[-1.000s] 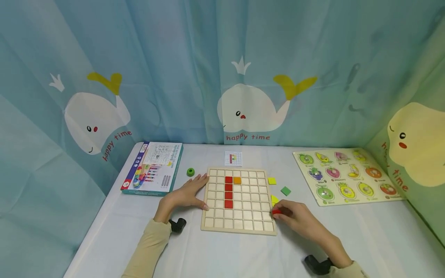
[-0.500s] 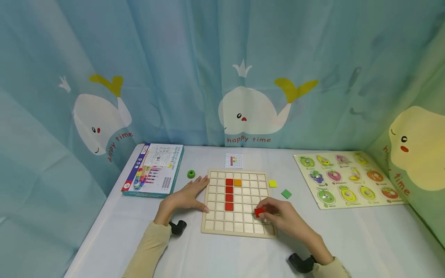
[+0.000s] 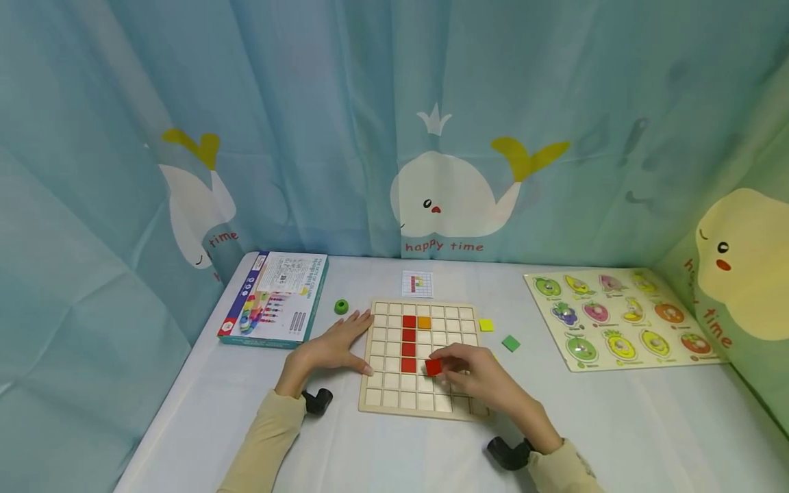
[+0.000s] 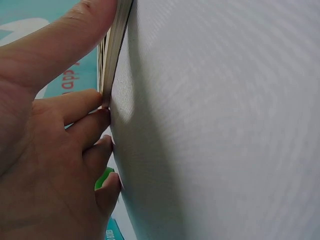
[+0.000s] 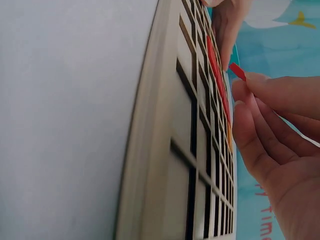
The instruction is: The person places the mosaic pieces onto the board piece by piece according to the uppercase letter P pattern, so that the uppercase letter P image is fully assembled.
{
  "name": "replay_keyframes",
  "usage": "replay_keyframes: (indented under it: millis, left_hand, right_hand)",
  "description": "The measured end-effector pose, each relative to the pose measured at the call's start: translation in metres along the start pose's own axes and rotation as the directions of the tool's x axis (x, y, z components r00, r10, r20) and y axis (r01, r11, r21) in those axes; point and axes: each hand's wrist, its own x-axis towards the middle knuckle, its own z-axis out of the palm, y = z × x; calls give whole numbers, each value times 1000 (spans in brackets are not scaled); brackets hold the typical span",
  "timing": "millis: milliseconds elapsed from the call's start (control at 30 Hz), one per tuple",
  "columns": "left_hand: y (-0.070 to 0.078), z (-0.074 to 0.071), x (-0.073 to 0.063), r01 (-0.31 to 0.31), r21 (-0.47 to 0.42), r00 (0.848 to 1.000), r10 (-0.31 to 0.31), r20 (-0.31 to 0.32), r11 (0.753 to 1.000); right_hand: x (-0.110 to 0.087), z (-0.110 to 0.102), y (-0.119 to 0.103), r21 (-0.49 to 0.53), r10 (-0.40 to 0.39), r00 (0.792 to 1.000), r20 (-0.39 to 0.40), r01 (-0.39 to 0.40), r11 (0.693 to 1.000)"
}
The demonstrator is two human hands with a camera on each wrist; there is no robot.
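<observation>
A wooden grid board (image 3: 425, 414) lies on the table. Several red tiles (image 3: 409, 335) form a column in its cells, and an orange tile (image 3: 424, 322) sits right of the top one. My right hand (image 3: 477, 375) pinches a loose red square tile (image 3: 434, 368) between thumb and fingertips, just above the board and right of the column's bottom tile. In the right wrist view this red tile (image 5: 237, 71) is held tilted, apart from the grid. My left hand (image 3: 335, 346) rests at the board's left edge, thumb and fingers spread; the left wrist view shows its fingertips touching the board's side (image 4: 112, 60).
A small pattern card (image 3: 417, 284) lies behind the board. To the right are a yellow tile (image 3: 486, 325), a green tile (image 3: 510, 343) and a fruit puzzle board (image 3: 625, 318). A green bead (image 3: 341, 307) and a toy box (image 3: 274, 299) stand on the left.
My right hand has carried the red tile leftward from the board's right edge to over the cells near the red column. My left hand stays at the left edge.
</observation>
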Motion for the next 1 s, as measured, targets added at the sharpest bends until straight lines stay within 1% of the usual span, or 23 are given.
replay_keyframes:
  millis: [167,400,633,1000]
  left_hand:
    - [1,-1,0,-6,-11,1000,6,2,1000]
    - [1,-2,2,-2,-10,1000,2,7,1000]
    - [0,0,2,1,-2,1000,-1,5,1000]
    - [-1,0,2,4,1,1000,-4,5,1000]
  right_hand:
    - [6,6,-2,-23,-35,999,20,36,999]
    - [12,14,-4,-14,-13,997,77,14,1000]
    - [17,21,-8,18,-23,989,146,21,1000]
    - [23,27,-14,-52,-37,986,163,46,998]
